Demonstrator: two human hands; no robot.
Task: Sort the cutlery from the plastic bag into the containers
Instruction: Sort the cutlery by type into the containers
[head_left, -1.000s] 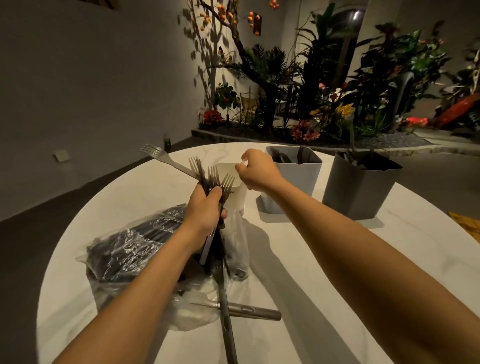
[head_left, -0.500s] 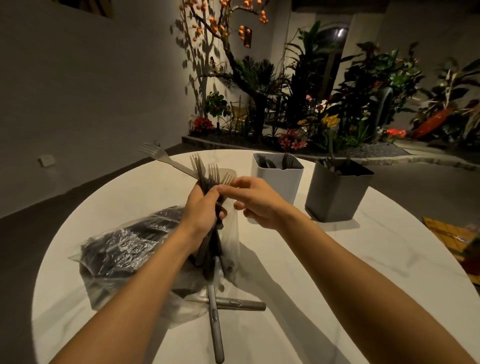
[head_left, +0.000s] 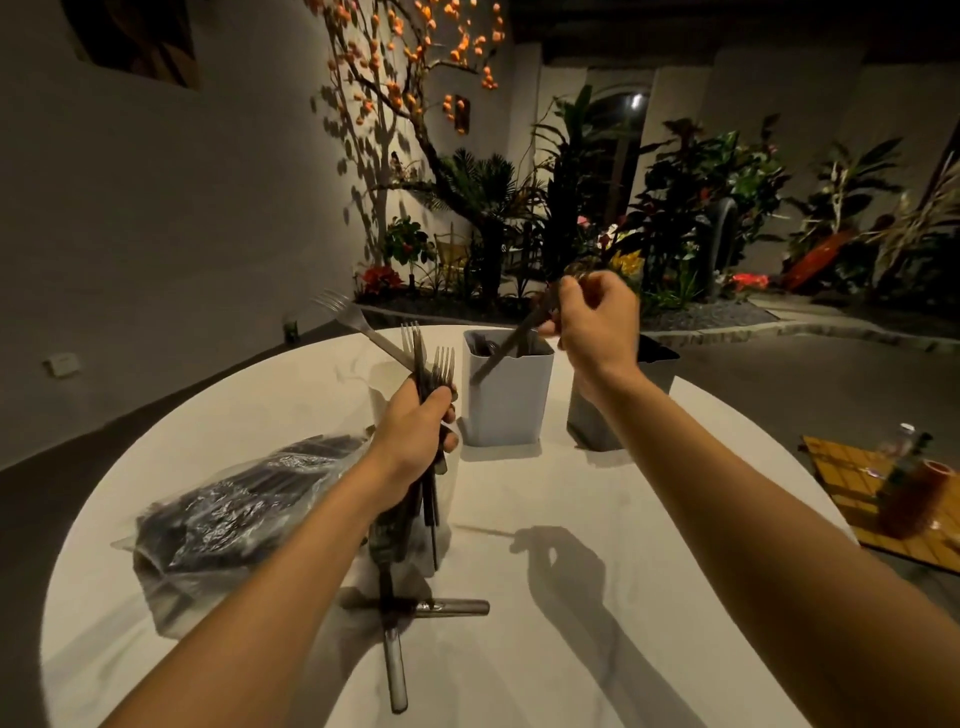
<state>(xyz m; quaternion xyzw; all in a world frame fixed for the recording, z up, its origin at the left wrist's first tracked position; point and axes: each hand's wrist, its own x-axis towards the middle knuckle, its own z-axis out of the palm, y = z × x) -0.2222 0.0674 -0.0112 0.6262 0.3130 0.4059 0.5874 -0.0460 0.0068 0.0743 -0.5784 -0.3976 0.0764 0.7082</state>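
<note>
My left hand (head_left: 415, 434) grips a bunch of forks (head_left: 434, 364), tines up, above the table's middle. My right hand (head_left: 595, 319) pinches one dark piece of cutlery (head_left: 511, 338) by its upper end, and the piece slants down over the light grey container (head_left: 506, 410). That container holds some cutlery. A dark grey container (head_left: 644, 395) stands to its right, partly hidden by my right forearm. The clear plastic bag (head_left: 228, 514) with several dark pieces lies at the left of the table. Two loose pieces (head_left: 397, 660) lie crossed near the front.
The round white table (head_left: 571, 509) has its edge close on all sides. A yellow tiled board (head_left: 883, 499) with a brown cup and small bottles sits at the right. Plants and a wall stand beyond the table.
My right hand took one piece from the bunch in my left hand and lifted it up and right over the light grey container. My left hand kept its bunch.
</note>
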